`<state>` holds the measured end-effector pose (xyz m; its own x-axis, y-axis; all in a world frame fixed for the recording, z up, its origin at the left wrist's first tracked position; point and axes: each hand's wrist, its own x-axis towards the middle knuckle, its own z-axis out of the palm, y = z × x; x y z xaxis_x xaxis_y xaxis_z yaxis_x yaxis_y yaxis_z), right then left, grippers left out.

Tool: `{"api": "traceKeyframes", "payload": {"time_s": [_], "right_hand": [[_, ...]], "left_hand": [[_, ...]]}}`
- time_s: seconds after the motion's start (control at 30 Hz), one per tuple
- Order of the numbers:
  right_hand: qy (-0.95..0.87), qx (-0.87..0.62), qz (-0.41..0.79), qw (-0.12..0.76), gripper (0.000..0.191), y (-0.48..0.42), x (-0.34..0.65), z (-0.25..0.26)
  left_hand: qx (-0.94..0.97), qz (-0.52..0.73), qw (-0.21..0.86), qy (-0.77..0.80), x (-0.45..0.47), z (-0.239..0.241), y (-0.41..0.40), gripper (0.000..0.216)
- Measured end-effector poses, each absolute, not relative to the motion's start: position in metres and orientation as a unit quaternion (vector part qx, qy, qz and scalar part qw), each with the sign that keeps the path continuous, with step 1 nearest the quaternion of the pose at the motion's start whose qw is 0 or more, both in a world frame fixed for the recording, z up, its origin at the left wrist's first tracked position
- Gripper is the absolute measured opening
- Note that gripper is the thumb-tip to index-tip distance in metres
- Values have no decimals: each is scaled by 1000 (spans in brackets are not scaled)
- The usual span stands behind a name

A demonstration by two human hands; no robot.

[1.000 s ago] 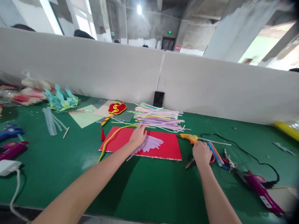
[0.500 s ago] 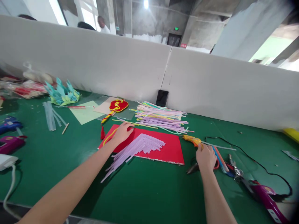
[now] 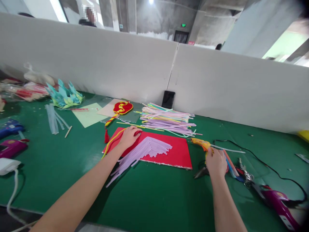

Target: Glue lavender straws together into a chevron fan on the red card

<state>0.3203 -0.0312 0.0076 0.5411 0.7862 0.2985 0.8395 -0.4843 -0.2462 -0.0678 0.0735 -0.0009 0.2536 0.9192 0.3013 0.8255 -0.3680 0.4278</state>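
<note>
The orange glue gun [image 3: 201, 143], lying crosswise, is found just beyond the right hand [image 3: 216, 162], whose closure cannot be told; the left hand [image 3: 129, 136] is spread flat on the red sheet [image 3: 177, 154].

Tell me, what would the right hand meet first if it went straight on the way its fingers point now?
The orange glue gun: the right hand points forward at it and seems to touch its handle, though depth is unclear.
</note>
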Motion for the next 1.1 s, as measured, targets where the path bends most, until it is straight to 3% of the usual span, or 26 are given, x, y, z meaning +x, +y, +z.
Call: {"api": "traceKeyframes", "payload": {"time_s": [0.6,0.77,0.87,1.1], "right_hand": [[-444,-875,-99,167,40,-38,317,9],[-445,-836,-130,293,34,-38,306,22],[-504,-768,-40,394,35,-28,283,28],[-569,-698,54,432,35,-11,207,8]], "left_hand": [[750,329,130,559,-47,4,66,24],[720,347,161,578,-57,13,51,29],[730,312,206,572,-58,14,39,27],[759,233,235,561,-46,20,21,26]]}}
